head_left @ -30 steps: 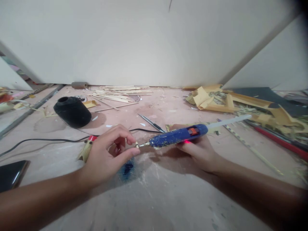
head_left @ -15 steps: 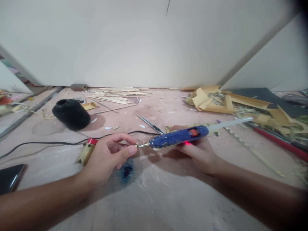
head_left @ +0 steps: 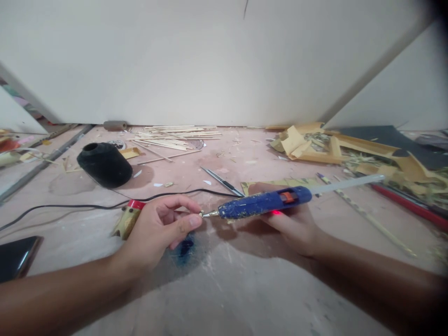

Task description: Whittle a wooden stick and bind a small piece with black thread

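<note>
Blue speckled pen-shaped glue gun (head_left: 264, 204) sits centre frame, clasped in the right hand (head_left: 292, 224), whose grip is wrapped under its body, red light glowing beneath. Its metal nozzle touches a tiny pale bead-like piece (head_left: 201, 214) pinched narrow between thumb and forefinger of the left hand (head_left: 159, 228). Behind, upper left, a black spool of thread (head_left: 104, 164) rests on the dusty pink counter (head_left: 224, 289); a black cable (head_left: 70, 206) trails left.

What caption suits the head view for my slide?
Right hand holds a blue glue gun, its metal nozzle at a tiny pale piece pinched by the left hand.
</note>
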Available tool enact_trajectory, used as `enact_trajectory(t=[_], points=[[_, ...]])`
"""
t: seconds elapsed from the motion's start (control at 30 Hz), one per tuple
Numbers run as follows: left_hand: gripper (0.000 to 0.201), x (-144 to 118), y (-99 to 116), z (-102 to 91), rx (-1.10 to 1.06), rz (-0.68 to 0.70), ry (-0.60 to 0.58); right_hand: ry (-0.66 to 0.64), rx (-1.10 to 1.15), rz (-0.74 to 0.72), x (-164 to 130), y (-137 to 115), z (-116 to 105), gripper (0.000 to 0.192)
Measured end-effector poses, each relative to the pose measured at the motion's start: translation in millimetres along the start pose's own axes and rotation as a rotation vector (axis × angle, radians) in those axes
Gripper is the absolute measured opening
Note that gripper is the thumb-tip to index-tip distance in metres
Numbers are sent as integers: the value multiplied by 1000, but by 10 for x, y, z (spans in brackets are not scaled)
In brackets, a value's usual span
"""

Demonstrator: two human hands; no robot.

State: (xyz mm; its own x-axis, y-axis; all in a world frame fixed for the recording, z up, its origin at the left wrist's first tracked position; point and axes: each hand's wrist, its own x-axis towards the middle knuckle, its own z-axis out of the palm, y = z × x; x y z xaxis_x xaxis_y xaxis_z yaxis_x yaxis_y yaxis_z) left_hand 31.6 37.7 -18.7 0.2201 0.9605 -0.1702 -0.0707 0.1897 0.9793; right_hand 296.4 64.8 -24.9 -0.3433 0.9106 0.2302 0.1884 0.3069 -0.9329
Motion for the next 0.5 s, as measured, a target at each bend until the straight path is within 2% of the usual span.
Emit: enact_trajectory(t=[0.27,0.5], points=[[26,-4,23,4,7,-18,-2,-40,-17,-83,15,-30,2,6],[27,-24,44,14,-6,-22,-34,-43,-19,-55,9,-34,0,9]])
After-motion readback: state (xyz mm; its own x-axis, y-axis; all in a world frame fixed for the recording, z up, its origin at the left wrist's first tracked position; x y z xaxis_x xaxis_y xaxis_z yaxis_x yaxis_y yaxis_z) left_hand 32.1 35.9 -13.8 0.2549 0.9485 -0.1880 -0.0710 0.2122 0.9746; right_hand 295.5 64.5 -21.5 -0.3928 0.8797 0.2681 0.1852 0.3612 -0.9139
